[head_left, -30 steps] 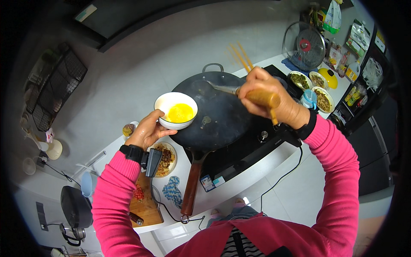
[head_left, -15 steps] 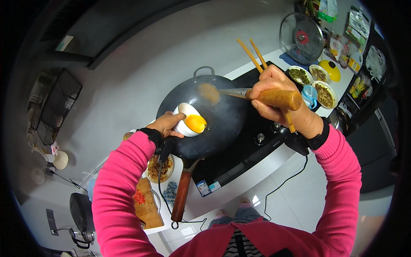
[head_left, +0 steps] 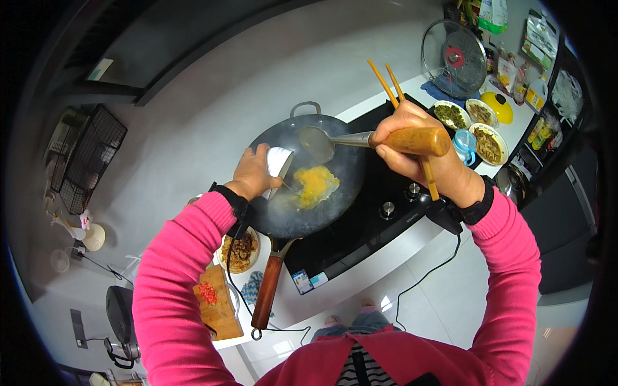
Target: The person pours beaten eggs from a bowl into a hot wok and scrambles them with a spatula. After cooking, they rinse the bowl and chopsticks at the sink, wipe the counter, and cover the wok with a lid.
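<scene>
My left hand [head_left: 253,172] grips a white bowl [head_left: 278,168], tipped on its side over the wok [head_left: 270,215]. Beaten egg [head_left: 315,185] lies in the wok as a yellow patch, paler at its edges, with steam around it. A thin strand hangs between the bowl's rim and the egg. My right hand [head_left: 412,135] is closed round the wooden handle of a spatula [head_left: 412,140], whose metal blade rests over the wok's far side, apart from the egg. Held in the same hand are two wooden chopsticks [head_left: 385,83], pointing up and away.
The wok's wooden handle [head_left: 267,293] juts toward me beside a cutting board [head_left: 222,315] with chopped red pieces. A plate of cooked food [head_left: 238,249] stands left of the wok. Right of the black stove [head_left: 380,186] are several filled dishes [head_left: 488,143], a blue-lidded jar [head_left: 463,145] and a glass lid [head_left: 454,58].
The egg has gone from the bowl into the wok and spread out. My left hand has tilted the bowl further over. The spatula and chopsticks have shifted only slightly.
</scene>
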{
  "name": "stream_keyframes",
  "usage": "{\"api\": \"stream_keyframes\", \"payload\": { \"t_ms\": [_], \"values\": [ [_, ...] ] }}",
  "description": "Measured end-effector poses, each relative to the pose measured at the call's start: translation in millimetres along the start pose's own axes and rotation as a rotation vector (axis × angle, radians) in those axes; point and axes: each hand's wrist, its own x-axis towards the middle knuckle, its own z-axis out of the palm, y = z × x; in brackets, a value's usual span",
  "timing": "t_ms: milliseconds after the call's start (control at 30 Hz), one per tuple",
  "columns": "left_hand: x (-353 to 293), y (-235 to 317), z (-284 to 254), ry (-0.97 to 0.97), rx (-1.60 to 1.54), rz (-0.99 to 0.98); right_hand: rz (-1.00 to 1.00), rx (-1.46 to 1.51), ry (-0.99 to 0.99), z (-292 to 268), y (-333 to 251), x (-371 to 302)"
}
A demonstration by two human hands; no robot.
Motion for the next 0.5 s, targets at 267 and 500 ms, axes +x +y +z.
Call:
{"api": "stream_keyframes", "payload": {
  "t_ms": [267, 500],
  "values": [
    [-44, -25, -21, 0.182, -0.091, 0.114, 0.197, 0.21, -0.061, 15, -6, 22],
    [-62, -46, -21, 0.364, -0.15, 0.206, 0.219, 0.316, -0.02, 38, -2, 32]
  ]
}}
